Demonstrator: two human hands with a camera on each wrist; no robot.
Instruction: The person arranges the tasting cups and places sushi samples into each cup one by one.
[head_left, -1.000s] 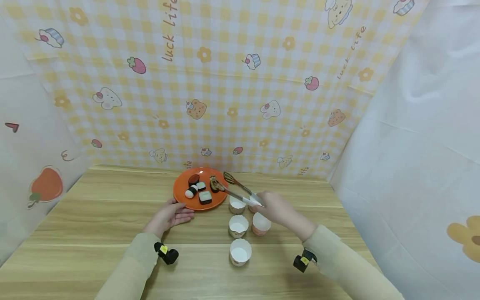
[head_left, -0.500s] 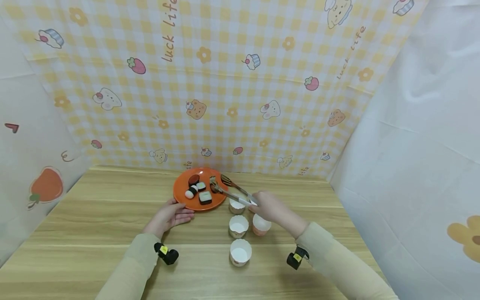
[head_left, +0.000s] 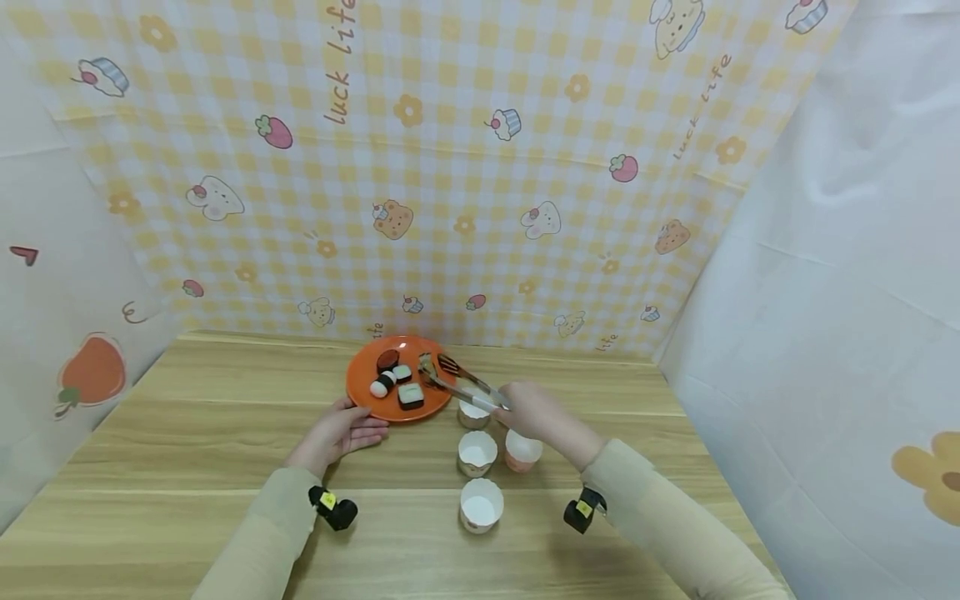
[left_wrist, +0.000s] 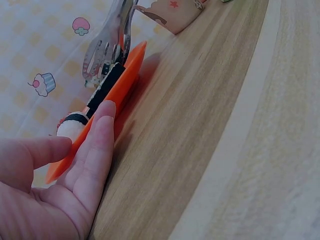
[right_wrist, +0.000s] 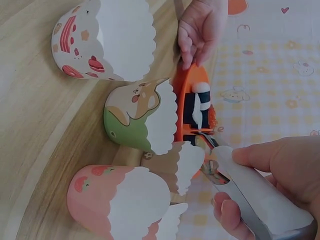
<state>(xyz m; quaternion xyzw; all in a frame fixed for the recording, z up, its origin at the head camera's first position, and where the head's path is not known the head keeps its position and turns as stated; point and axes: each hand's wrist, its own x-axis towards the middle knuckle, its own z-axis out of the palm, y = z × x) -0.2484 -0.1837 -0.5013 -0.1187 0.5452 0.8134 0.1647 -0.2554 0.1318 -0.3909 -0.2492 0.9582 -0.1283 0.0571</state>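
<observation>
Across the wooden table (head_left: 225, 408), the left hand (head_left: 336, 435) pinches the orange plate (head_left: 360, 377); the right hand (head_left: 536, 417) grips parted tongs (right_wrist: 256, 187), seemingly lining up the sushi piece (head_left: 425, 359) ahead; squeezing seems called for.

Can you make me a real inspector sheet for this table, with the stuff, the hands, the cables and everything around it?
Surface: wood-grain table.
Job's things: orange plate bearing sushi-like pieces; tongs, jaws apart at the plate's right side, grip on a piece unclear; paper cups beside and nearer than the plate.
Clutter: nothing seen.
Hands: left hand holds the plate's rim; right hand grips the tongs.
Cables: nothing seen.
Surroundings: yellow checked cloth behind, pale cloths at both sides.
</observation>
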